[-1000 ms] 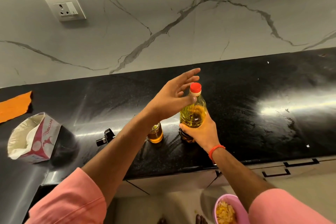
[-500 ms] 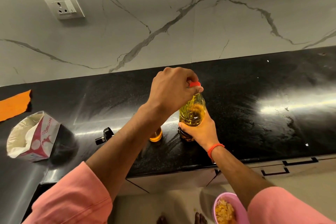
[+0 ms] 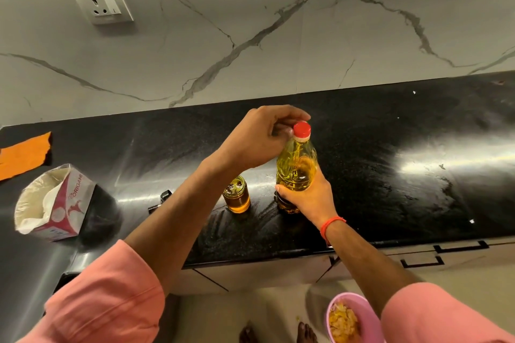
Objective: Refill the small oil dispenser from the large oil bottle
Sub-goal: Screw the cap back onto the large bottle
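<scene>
The large oil bottle [image 3: 296,164], clear plastic with yellow oil, stands upright on the black counter [image 3: 390,189]. My right hand [image 3: 309,198] grips its lower body. My left hand [image 3: 259,139] has its fingers curled round the red cap [image 3: 301,129] on top. Just left of the bottle stands the small oil dispenser [image 3: 237,194], an uncapped glass jar partly filled with amber oil. Its black nozzle top [image 3: 163,199] lies on the counter further left, partly hidden by my left forearm.
An opened paper packet of white powder [image 3: 53,203] sits at the counter's left. An orange cloth [image 3: 25,154] lies behind it. A pink bowl of food [image 3: 348,320] is on the floor below. A wall socket [image 3: 101,3] sits on the marble backsplash.
My left hand went from open above the bottle to gripping the red cap, then shifted leftward, so the cap shows again. My right hand kept holding the bottle.
</scene>
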The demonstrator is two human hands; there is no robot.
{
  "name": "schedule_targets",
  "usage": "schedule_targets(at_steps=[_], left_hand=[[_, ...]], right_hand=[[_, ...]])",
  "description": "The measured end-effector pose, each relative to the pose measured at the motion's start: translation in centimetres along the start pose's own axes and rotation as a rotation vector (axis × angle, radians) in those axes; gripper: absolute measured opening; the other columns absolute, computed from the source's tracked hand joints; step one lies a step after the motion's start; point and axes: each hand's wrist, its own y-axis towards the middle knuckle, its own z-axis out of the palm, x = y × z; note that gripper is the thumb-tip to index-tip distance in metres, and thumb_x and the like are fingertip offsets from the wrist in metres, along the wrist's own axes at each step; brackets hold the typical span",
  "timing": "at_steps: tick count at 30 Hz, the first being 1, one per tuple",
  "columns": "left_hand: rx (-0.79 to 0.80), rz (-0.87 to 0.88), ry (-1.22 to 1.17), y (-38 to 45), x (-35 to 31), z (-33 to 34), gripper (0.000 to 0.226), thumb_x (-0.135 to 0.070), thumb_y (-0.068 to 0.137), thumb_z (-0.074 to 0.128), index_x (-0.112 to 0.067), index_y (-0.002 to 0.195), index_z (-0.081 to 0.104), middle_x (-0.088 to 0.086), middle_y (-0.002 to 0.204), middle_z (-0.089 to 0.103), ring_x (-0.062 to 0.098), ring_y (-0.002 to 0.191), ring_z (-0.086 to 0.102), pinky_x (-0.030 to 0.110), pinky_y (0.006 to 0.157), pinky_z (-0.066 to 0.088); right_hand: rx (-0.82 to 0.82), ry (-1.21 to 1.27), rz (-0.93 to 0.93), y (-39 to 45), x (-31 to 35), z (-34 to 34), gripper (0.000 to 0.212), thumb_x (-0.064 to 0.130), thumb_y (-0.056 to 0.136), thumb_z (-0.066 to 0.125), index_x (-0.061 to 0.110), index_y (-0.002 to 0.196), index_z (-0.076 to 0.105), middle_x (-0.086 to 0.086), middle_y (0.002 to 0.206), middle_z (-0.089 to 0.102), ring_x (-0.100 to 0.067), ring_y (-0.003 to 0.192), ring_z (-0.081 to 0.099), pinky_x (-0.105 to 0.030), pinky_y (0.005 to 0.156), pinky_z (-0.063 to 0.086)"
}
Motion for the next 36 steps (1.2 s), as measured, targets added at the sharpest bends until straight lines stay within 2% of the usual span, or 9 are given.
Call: schedule_targets(at_steps=[3, 6, 9, 13, 19, 22, 30, 33, 36], left_hand=[[-0.046, -0.093, -0.009, -0.2, -0.6, 0.8, 0.037, -0.019, 0.095, 0.066, -0.015, 0.133, 0.065, -0.002, 0.121, 0.072, 0.006, 0.108, 0.069, 0.025, 0.096, 0.057], [-0.171, -0.156, 0.224, -0.1, -1.4, 1.7, 0.045, -0.059, 0.088, 0.067, -0.021, 0.111, 0.076, -0.007, 0.095, 0.077, 0.006, 0.083, 0.072, 0.031, 0.078, 0.063], [-0.265, -0.193, 0.435, 0.3, -1.8, 2.4, 0.055, -0.075, 0.083, 0.06, -0.024, 0.093, 0.078, -0.008, 0.077, 0.074, 0.007, 0.068, 0.069, 0.032, 0.069, 0.062], [-0.292, -0.164, 0.431, 0.5, -1.6, 3.0, 0.05, -0.069, 0.089, 0.057, -0.024, 0.094, 0.078, -0.009, 0.075, 0.072, 0.008, 0.066, 0.067, 0.034, 0.068, 0.062], [-0.25, -0.073, 0.3, 0.3, -1.4, 3.1, 0.04, -0.055, 0.094, 0.061, -0.02, 0.099, 0.079, -0.002, 0.072, 0.074, 0.013, 0.063, 0.068, 0.036, 0.067, 0.06], [-0.229, -0.038, 0.252, 0.3, -1.2, 2.9, 0.038, -0.05, 0.095, 0.062, -0.016, 0.104, 0.078, 0.002, 0.076, 0.076, 0.015, 0.066, 0.07, 0.039, 0.067, 0.06], [-0.137, 0.046, 0.154, 0.4, -0.4, 2.2, 0.032, -0.038, 0.096, 0.067, -0.013, 0.114, 0.077, 0.001, 0.095, 0.079, 0.013, 0.083, 0.075, 0.036, 0.078, 0.062], [-0.119, 0.074, 0.128, 0.5, -0.3, 1.9, 0.031, -0.033, 0.096, 0.068, -0.012, 0.118, 0.075, 0.002, 0.104, 0.079, 0.012, 0.091, 0.075, 0.032, 0.084, 0.062], [-0.099, 0.086, 0.098, 0.5, -0.1, 1.7, 0.029, -0.029, 0.096, 0.069, -0.011, 0.119, 0.075, 0.002, 0.106, 0.078, 0.012, 0.093, 0.075, 0.033, 0.085, 0.061]], right_hand=[[0.002, 0.0, 0.005, 0.0, 0.1, 0.1, 0.082, 0.031, 0.064, 0.095, 0.026, 0.135, 0.052, 0.014, 0.114, 0.062, -0.003, 0.108, 0.058, -0.018, 0.098, 0.043], [0.006, 0.008, 0.011, 0.0, 0.2, 0.1, 0.084, 0.031, 0.065, 0.095, 0.026, 0.136, 0.051, 0.012, 0.116, 0.063, -0.005, 0.11, 0.058, -0.017, 0.097, 0.041], [-0.002, 0.01, 0.014, 0.0, 0.3, 0.1, 0.084, 0.031, 0.064, 0.095, 0.025, 0.136, 0.053, 0.011, 0.114, 0.064, -0.005, 0.108, 0.06, -0.019, 0.098, 0.044], [0.013, 0.01, 0.019, 0.0, 0.3, 0.1, 0.086, 0.033, 0.064, 0.095, 0.025, 0.138, 0.051, 0.011, 0.117, 0.062, -0.004, 0.11, 0.058, -0.019, 0.099, 0.043], [0.022, 0.011, 0.01, 0.1, 0.2, -0.1, 0.084, 0.031, 0.065, 0.095, 0.026, 0.136, 0.051, 0.013, 0.113, 0.061, -0.002, 0.107, 0.057, -0.009, 0.092, 0.04], [0.02, 0.008, 0.008, 0.2, 0.0, -0.1, 0.082, 0.032, 0.064, 0.095, 0.025, 0.134, 0.054, 0.014, 0.111, 0.063, -0.002, 0.104, 0.06, -0.001, 0.084, 0.037], [0.021, 0.007, -0.001, 0.2, -0.3, -0.1, 0.083, 0.032, 0.064, 0.095, 0.026, 0.134, 0.052, 0.017, 0.11, 0.062, 0.005, 0.1, 0.059, 0.006, 0.08, 0.036], [0.023, 0.009, -0.004, 0.2, -0.4, -0.1, 0.082, 0.033, 0.064, 0.095, 0.028, 0.134, 0.053, 0.019, 0.108, 0.062, 0.012, 0.097, 0.057, 0.003, 0.085, 0.038], [0.017, 0.017, -0.006, 0.2, -0.5, 0.0, 0.083, 0.032, 0.063, 0.095, 0.026, 0.135, 0.053, 0.015, 0.112, 0.064, 0.003, 0.102, 0.06, -0.007, 0.092, 0.042]])
